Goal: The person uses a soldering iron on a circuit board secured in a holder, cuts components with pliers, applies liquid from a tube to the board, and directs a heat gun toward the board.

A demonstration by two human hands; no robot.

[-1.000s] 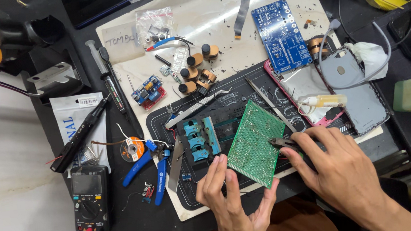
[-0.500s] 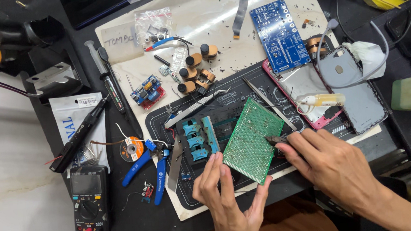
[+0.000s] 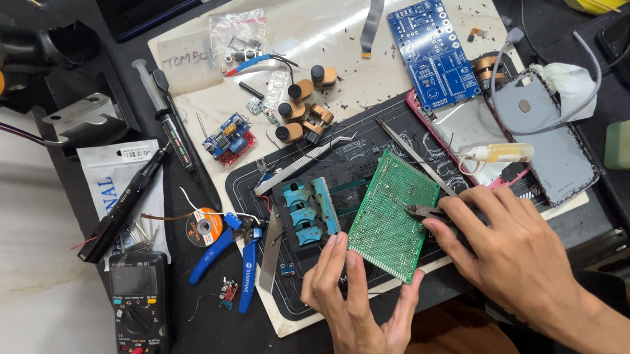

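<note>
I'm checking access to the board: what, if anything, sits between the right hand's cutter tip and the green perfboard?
Nothing visible. The right hand holds a small cutter with its tip already on the green perfboard, which the left hand steadies from below.

Bright, even overhead light fills the bench. Glare streaks across the white mat [image 3: 333,29] at the far side and off the grey phone back [image 3: 552,143] on the right. Shadows are soft and short beneath both hands. Focus is sharp mid-frame; corners bend slightly and darken.
</note>
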